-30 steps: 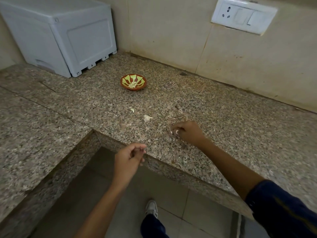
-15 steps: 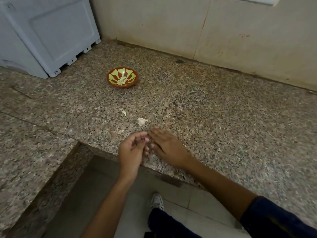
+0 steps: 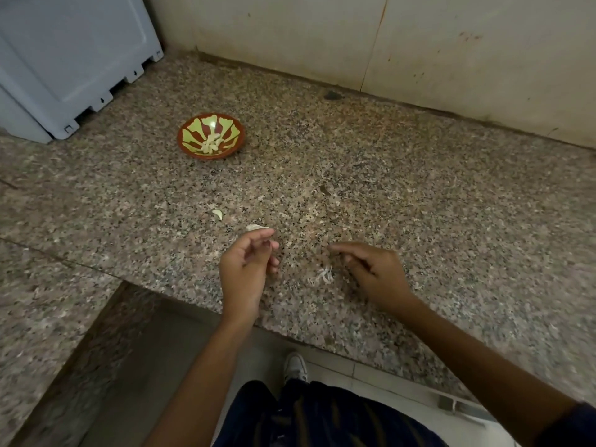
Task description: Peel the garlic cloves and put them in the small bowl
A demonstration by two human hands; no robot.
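Granite counter [image 3: 403, 195]: my left hand [image 3: 246, 269] and right hand [image 3: 375, 272] hover apart, fingers loosely curled, gripping nothing I can see. One garlic clove [image 3: 218, 214] lies near, within reach; peeled ones sit in the small bowl [image 3: 193, 148], well away.

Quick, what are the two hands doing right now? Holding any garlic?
Left hand: fingers loosely curled, nothing visibly held.
Right hand: fingers loosely curled, nothing visibly held; garlic skin lies beside it.

Bare forearms, dark navy sleeve [image 3: 574, 424], dark trousers [image 3: 322, 417], white sneaker [image 3: 295, 366]
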